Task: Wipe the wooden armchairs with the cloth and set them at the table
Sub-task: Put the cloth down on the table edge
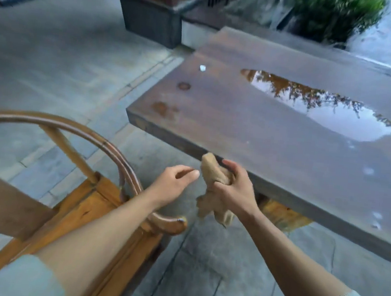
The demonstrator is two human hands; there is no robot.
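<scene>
Nearest the person, low on the left, stands the armchair (100, 212), its curved top rail sweeping from the left edge of view round and down to an arm tip that ends just below the left forearm. The seat frame runs away toward the lower left, so the chair's long curve lies to the left of and beneath both hands, not yet drawn up to the bench.

Above that arm tip the left hand (173, 184) hangs with its fingers (193, 173) loosely bent and holding nothing, pointing right toward the cloth. It is the hand nearer the chair; the rail passes right under its wrist.

Just beside it, the right hand (233, 188) has its fingers clenched round the cloth (213, 174). The cloth is bunched, one end sticking up out of the fist, the rest drooping below it, so its long axis is near upright. It hangs in the air in front of the bench's near long edge, touching neither chair nor bench as far as I can see.

Beyond the hands the bench (274, 141) stretches away to the right, its near left corner out past the chair. A puddle (326, 106) lies toward its far side.

I judge that wiping calls for the cloth to go down and left to the rail, or to pass over to the free left hand.
</scene>
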